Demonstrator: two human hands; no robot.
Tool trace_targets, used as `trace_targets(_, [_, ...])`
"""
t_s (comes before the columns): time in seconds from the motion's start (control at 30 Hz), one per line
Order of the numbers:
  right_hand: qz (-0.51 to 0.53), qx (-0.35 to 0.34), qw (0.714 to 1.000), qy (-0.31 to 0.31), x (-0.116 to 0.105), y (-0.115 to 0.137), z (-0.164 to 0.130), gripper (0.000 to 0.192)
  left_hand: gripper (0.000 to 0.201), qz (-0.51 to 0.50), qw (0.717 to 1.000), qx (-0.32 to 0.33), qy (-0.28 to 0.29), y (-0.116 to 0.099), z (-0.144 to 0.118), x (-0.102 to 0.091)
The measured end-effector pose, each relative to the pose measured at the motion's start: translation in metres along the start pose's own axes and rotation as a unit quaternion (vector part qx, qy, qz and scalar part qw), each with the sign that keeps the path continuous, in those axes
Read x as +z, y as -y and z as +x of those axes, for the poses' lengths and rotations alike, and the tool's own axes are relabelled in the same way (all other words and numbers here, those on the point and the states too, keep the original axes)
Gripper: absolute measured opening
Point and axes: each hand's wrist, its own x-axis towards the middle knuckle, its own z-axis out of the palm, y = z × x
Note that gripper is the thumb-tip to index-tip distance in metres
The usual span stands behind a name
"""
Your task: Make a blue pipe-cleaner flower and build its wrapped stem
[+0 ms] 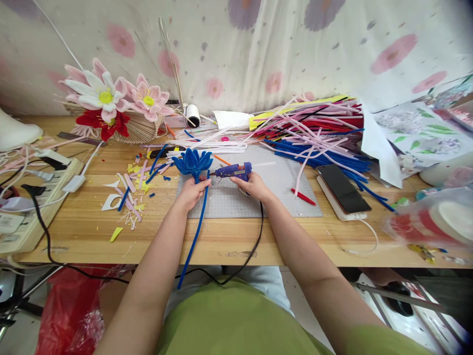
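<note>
Your left hand [192, 191] is closed around the stem just under the blue pipe-cleaner flower [192, 161], holding the bloom upright over the back edge of the grey cutting mat [281, 192], while the long blue stem [195, 236] trails down past your wrist and over the front edge of the wooden table [155, 241]. Your right hand [252, 186] is clenched on the handle of the blue glue gun [233, 171], whose nozzle points left and sits just beside the flower's base, close to your left fingers; whether the tip actually touches the stem is too small to tell. The gun's black cord [254, 246] runs from under your right wrist, off the table edge and toward your lap. A red pen [303, 196] lies on the mat to the right of your hand, and a dark phone [342, 188] rests on a white block just beside the mat. Behind the mat a big heap of pipe cleaners [318, 133], blue, red, pink and white, spreads across the table. To your left, cut scraps [131, 190] of pink, yellow and blue litter the wood, a white power strip [33, 197] sits near the edge, and finished pink and white flowers [111, 98] stand at the back by the flowered cloth.
</note>
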Motion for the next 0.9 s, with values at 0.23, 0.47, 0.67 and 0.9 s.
trace_targets(0.23, [0.009, 0.005, 0.999, -0.036, 0.0035, -0.0006, 0.0035, 0.041, 0.028, 0.008, 1.000, 0.004, 0.013, 0.0028, 0.0021, -0.0025])
trace_targets(0.47, [0.001, 0.000, 1.000, -0.014, 0.0006, -0.0009, 0.0015, 0.043, 0.031, 0.005, 1.000, 0.006, 0.008, 0.0024, 0.0020, -0.0018])
trace_targets(0.67, [-0.015, 0.004, 1.000, -0.015, 0.0001, -0.0013, 0.0016, 0.043, 0.029, 0.009, 1.000, 0.004, 0.004, 0.0014, 0.0014, -0.0012])
trace_targets(0.9, [-0.018, 0.011, 0.999, -0.024, 0.0007, -0.0036, 0.0033, 0.043, 0.029, 0.014, 1.000, 0.000, 0.002, 0.0016, 0.0008, -0.0011])
